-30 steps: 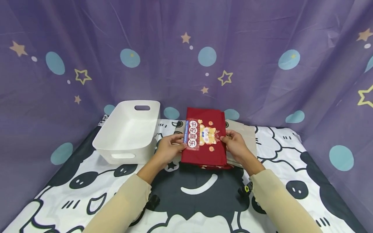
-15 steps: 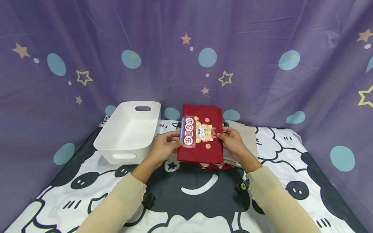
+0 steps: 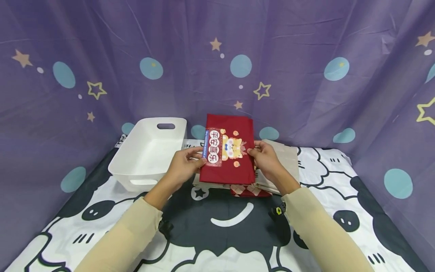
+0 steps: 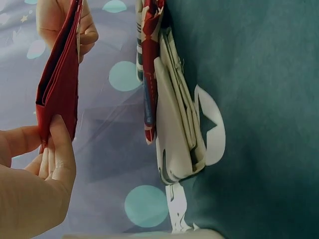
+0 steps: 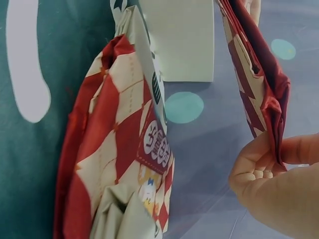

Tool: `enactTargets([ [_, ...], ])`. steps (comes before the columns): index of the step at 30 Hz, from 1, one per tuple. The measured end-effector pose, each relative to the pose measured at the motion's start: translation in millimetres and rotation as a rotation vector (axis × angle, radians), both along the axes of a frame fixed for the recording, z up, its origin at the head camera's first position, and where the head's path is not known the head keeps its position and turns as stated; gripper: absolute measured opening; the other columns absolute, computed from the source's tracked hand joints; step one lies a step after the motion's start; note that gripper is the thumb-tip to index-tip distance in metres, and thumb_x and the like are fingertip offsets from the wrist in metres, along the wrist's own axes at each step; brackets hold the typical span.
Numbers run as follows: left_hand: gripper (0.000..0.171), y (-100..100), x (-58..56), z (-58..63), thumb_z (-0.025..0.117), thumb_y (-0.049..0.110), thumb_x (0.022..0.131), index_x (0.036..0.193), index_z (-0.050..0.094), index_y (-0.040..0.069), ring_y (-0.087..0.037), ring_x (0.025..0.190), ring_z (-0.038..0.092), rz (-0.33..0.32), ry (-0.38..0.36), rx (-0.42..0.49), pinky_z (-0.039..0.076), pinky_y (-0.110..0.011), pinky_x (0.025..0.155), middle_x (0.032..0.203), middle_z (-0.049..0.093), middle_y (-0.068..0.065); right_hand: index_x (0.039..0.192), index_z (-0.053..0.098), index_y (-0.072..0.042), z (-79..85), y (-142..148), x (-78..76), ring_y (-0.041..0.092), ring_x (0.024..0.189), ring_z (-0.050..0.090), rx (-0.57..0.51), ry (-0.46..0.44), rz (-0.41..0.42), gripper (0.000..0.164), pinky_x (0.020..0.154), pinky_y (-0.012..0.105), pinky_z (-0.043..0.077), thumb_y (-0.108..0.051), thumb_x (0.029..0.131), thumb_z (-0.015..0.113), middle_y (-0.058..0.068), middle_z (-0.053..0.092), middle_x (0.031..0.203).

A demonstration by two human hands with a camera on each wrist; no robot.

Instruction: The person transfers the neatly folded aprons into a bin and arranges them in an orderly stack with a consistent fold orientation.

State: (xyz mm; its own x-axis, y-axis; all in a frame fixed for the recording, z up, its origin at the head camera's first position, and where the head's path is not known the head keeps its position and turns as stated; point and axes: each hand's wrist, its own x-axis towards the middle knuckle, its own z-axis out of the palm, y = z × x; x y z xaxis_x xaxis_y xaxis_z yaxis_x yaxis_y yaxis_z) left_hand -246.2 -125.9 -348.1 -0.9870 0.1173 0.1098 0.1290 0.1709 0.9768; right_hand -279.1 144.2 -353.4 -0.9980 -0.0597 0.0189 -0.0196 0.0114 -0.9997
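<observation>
My left hand (image 3: pixel 181 166) and right hand (image 3: pixel 267 160) hold a folded red cloth (image 3: pixel 227 172) between them, thumbs on top. The left pinches its left edge and the right pinches its right edge. A cartoon animal and white round labels with Chinese characters decorate its face. The right wrist view shows red and cream diamonds on the underside of this folded cloth (image 5: pixel 244 74). Apart from it, in the left wrist view, lies a pile with beige folded cloth (image 4: pixel 172 124). A red-and-cream diamond folded cloth (image 3: pixel 250 190) shows at the pile's front, partly covered in the head view.
A white plastic bin (image 3: pixel 146 151) with handle slots stands left of the pile, nothing visible inside. The table is covered by a black-and-white cartoon cloth (image 3: pixel 326 234). Behind it hangs a purple curtain (image 3: pixel 289 94) with stars and dots.
Both hands have carried the folded red cloth left and up, away from the pile. More of the diamond cloth and beige cloth beneath now shows.
</observation>
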Motion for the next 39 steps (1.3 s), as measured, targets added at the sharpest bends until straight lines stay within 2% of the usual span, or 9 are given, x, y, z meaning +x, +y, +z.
enactTargets([
  [12,0.046,-19,-0.5,11.9,0.068,-0.001,0.095,0.139,0.058,-0.006,-0.012,0.077,0.068,0.001,0.035,-0.017,0.061,-0.031,0.065,0.108,0.063,-0.021,0.136,0.048,0.007,10.9,-16,-3.0,0.018,0.091,0.067,0.01,-0.018,0.024,0.034,0.072,0.027,0.06,-0.006,0.105,0.053,0.019,0.06,0.115],
  [17,0.045,-28,-2.2,14.2,0.068,-0.001,0.095,0.139,0.058,-0.004,-0.011,0.078,0.068,0.023,0.032,-0.02,0.061,-0.03,0.066,0.108,0.061,-0.02,0.135,0.049,0.007,16.3,-26,-5.6,0.02,0.094,0.066,-0.015,-0.016,0.044,0.033,0.075,0.029,0.06,-0.006,0.105,0.052,0.018,0.06,0.116],
  [22,0.045,-36,-2.6,15.8,0.068,0.001,0.095,0.139,0.059,-0.003,-0.012,0.082,0.067,0.053,0.02,-0.028,0.061,-0.029,0.069,0.108,0.059,-0.017,0.131,0.051,0.007,19.0,-36,-9.3,0.016,0.088,0.067,-0.048,-0.008,0.042,0.029,0.071,0.028,0.06,-0.003,0.104,0.052,0.014,0.062,0.107],
  [27,0.046,-45,-2.4,19.2,0.068,0.004,0.096,0.14,0.06,-0.001,-0.013,0.085,0.067,0.09,0.031,-0.075,0.059,-0.025,0.072,0.11,0.061,-0.018,0.131,0.052,0.008,20.5,-47,-11.2,0.012,0.079,0.065,-0.077,0.0,0.047,0.03,0.065,0.024,0.056,-0.002,0.103,0.053,0.01,0.063,0.098],
  [33,0.046,-58,-1.1,22.2,0.068,0.007,0.097,0.141,0.059,0.001,-0.014,0.086,0.068,0.108,0.019,-0.129,0.06,-0.026,0.073,0.113,0.062,-0.019,0.132,0.051,0.007,24.3,-61,-12.5,0.015,0.083,0.066,-0.11,-0.021,0.05,0.03,0.067,0.025,0.057,-0.001,0.104,0.053,0.012,0.063,0.101],
  [39,0.045,-71,-3.7,21.2,0.067,0.008,0.098,0.142,0.058,0.001,-0.017,0.088,0.07,0.111,0.015,-0.158,0.061,-0.03,0.075,0.116,0.063,-0.02,0.131,0.052,0.007,22.3,-74,-14.2,0.014,0.08,0.066,-0.137,-0.029,0.045,0.029,0.065,0.025,0.057,0.0,0.102,0.054,0.011,0.065,0.099],
])
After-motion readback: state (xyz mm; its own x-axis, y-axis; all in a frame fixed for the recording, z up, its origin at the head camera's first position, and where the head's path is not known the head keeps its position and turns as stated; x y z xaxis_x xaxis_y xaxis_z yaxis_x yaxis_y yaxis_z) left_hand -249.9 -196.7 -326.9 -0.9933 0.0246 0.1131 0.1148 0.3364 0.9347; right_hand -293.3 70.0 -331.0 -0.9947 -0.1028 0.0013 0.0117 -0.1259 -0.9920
